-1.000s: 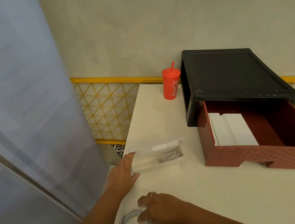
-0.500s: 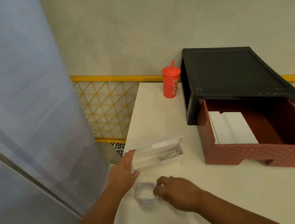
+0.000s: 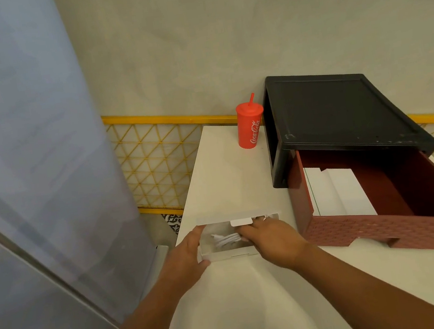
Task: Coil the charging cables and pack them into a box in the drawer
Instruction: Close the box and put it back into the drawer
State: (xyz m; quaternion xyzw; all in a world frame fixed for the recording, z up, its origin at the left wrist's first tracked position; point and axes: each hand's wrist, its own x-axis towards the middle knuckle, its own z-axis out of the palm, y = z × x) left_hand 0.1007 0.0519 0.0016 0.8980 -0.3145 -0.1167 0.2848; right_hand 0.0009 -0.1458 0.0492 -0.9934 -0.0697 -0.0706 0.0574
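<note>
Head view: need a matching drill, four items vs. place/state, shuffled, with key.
Items
1. red cup
2. coiled cable
3. drawer
4. left hand

Places/states
A. pulled out of the black cabinet
B. inside the small white box
C. upright, left of the black cabinet
D. grips the left end of the small white box

Pairs: 1-C; 2-B; 3-A; 4-D

Red cup (image 3: 250, 126), maroon weave-patterned drawer (image 3: 359, 230), white box (image 3: 227, 254).
</note>
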